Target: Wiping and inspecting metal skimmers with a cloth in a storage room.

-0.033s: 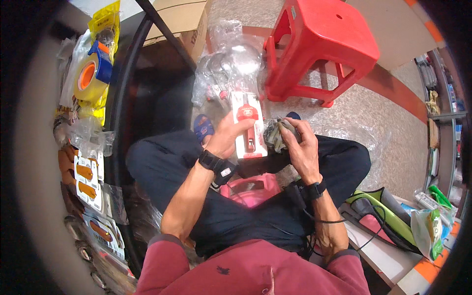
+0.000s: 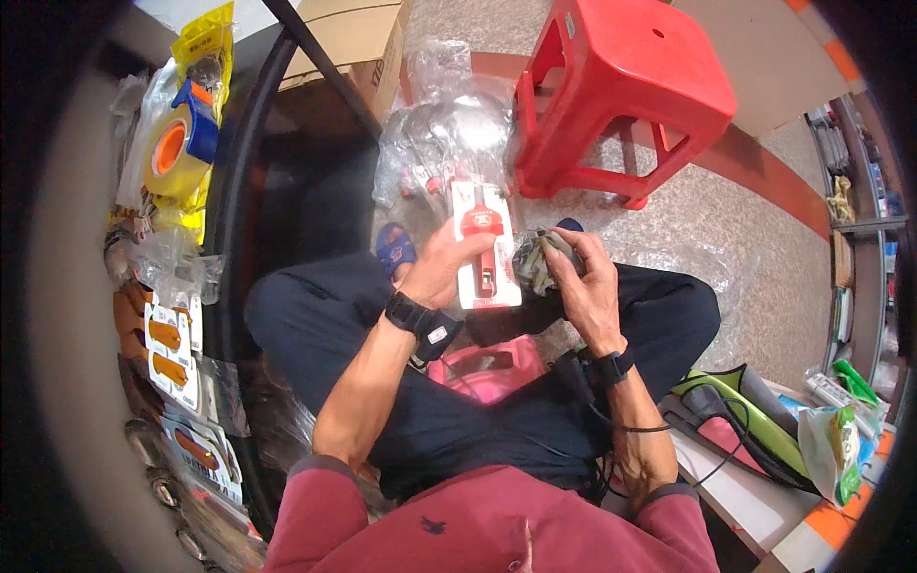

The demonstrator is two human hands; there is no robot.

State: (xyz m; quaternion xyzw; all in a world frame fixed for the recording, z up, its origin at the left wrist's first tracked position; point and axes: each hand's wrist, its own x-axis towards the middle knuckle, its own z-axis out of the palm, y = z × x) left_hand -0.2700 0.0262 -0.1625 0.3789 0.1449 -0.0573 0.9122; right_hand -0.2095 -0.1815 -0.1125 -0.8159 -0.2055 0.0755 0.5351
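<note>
My left hand (image 2: 447, 260) is closed on a packaged kitchen utensil, its thumb across the red-and-white card (image 2: 485, 286). A shiny round metal head (image 2: 468, 122) lies under clear plastic beyond the card; I cannot tell if it is a ladle or a skimmer. Beside it, more wrapped utensils with red parts (image 2: 420, 177) are partly hidden by plastic. My right hand (image 2: 587, 286) pinches a crumpled grey-green cloth (image 2: 537, 262) just right of the card. Both hands are over my crossed legs.
A red plastic stool (image 2: 635, 91) stands ahead on the right. At left, a shelf carries a tape dispenser (image 2: 177, 143) and carded goods (image 2: 172, 353). A pink plastic thing (image 2: 492, 368) sits between my legs. A cable (image 2: 635, 430) crosses my right forearm; a cardboard box (image 2: 358, 38) is at the back.
The packaged utensil's card and metal head have shifted very slightly. Both hands keep their hold and stay nearly in place.
</note>
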